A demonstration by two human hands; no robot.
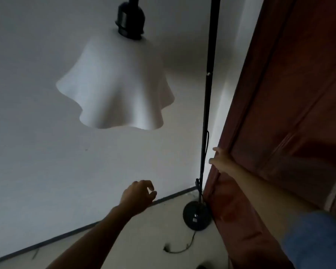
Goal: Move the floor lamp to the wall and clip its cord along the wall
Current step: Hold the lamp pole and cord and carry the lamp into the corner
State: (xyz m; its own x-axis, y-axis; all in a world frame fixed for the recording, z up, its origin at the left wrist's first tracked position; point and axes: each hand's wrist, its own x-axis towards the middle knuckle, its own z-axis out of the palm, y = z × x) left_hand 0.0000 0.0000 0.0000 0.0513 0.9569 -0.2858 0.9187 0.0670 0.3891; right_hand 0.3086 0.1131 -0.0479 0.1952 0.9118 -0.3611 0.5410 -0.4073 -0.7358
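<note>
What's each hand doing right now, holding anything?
Left hand: open, fingers loosely curled, holding nothing.
Right hand: open, resting on the door edge beside the lamp pole, not gripping it.

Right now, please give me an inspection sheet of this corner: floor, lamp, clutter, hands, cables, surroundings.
Surface: pale floor meets the white wall at a dark baseboard.
Job's things: floor lamp pole upright near the wall; round black base on the floor beside the door; wavy white shade hangs to the pole's left.
Clutter: nothing seen.
Hands: left hand open in the air, holding nothing; right hand rests on the door edge.
Cables: cord lies loose on the floor, plug unplugged; no clips seen.
Surroundings: brown wooden door at right.
</note>
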